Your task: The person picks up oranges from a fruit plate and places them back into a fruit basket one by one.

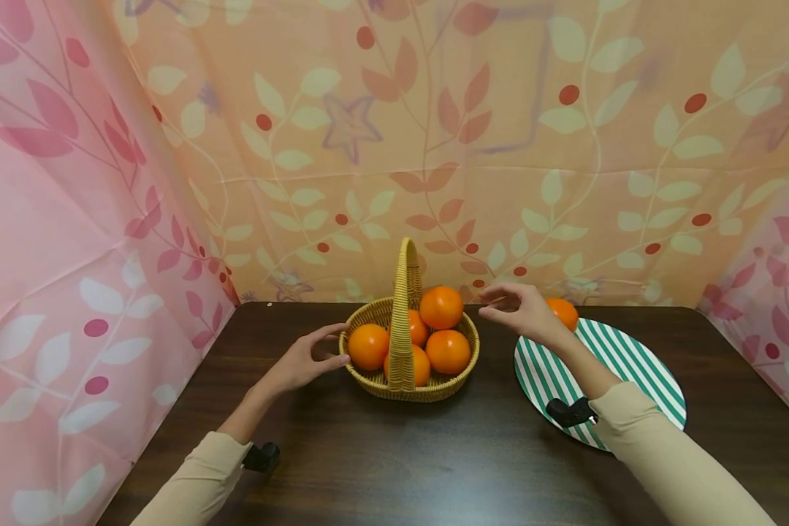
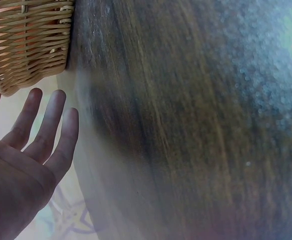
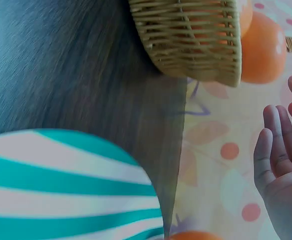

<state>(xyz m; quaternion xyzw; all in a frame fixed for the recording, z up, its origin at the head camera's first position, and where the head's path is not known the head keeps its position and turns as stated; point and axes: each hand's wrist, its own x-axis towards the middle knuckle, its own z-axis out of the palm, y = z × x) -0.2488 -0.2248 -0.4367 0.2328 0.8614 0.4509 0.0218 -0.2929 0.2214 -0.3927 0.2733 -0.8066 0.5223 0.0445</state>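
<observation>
A yellow wicker basket [image 1: 434, 394] with a tall arched handle [image 1: 401, 321] stands on the table and holds several oranges [image 1: 448, 352]. One orange [image 1: 441, 307] sits higher than the others, against the right side of the handle. At the basket's left rim is my left hand [image 1: 302, 359], thumb and fingers spread, fingertips right at the weave. My right hand [image 1: 522, 310] hovers between basket and plate, fingers loosely bent with nothing in them. Another orange [image 1: 563, 313], partly hidden behind that hand, lies at the back edge of a green-and-white striped oval plate [image 1: 631, 365].
The dark wooden table [image 1: 394, 460] ends just behind the basket. Floral cloth [image 1: 342, 183] hangs at the back and on both sides. A small black device [image 1: 261, 457] is strapped at the left wrist, and a similar device [image 1: 570, 413] at the right wrist, over the plate in this view.
</observation>
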